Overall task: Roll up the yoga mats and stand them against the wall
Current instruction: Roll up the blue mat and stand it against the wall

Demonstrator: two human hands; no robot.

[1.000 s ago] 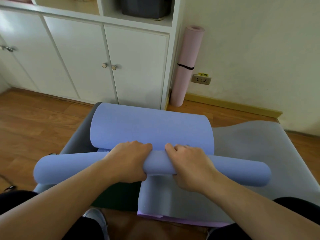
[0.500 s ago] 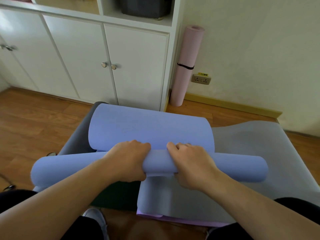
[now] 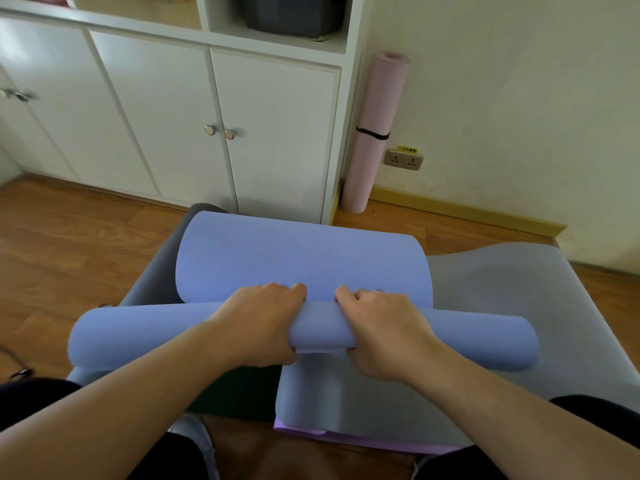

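A small yellow sticker (image 3: 407, 149) bearing dark characters sits on the cream wall directly above a beige wall socket (image 3: 403, 159), just beside a rolled pink mat (image 3: 375, 133); the characters are too small to read. No other lettering is legible.

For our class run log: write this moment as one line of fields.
step: rolling blue mat | left hand: grips roll | right hand: grips roll | pink mat: rolled, upright at wall

Over the last second the rolled part of the blue mat (image 3: 138, 334) has crept a little toward the far end of the grey mat (image 3: 519, 289) beneath, taking up more of the flat blue sheet.
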